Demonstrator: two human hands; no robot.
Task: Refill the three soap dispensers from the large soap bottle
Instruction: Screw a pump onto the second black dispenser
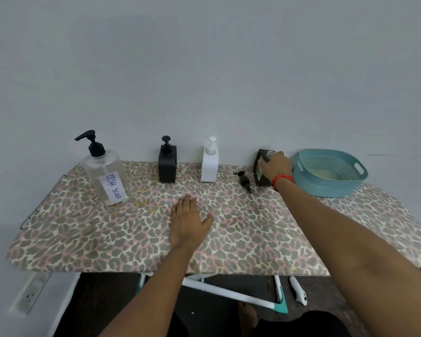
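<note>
A large clear bottle with a black pump and a "DISH SOAP" label stands at the back left of the board. A black square dispenser and a white one stand by the wall, pumps on. A third, dark dispenser stands further right with its neck bare; my right hand grips its top. Its black pump lies on the cover just left of it. My left hand rests flat on the cover, fingers straight, holding nothing.
The leopard-print ironing board stands against a grey wall. A teal perforated basket sits at the back right, close to my right hand. A white power strip hangs low at the left; the board's white legs show below.
</note>
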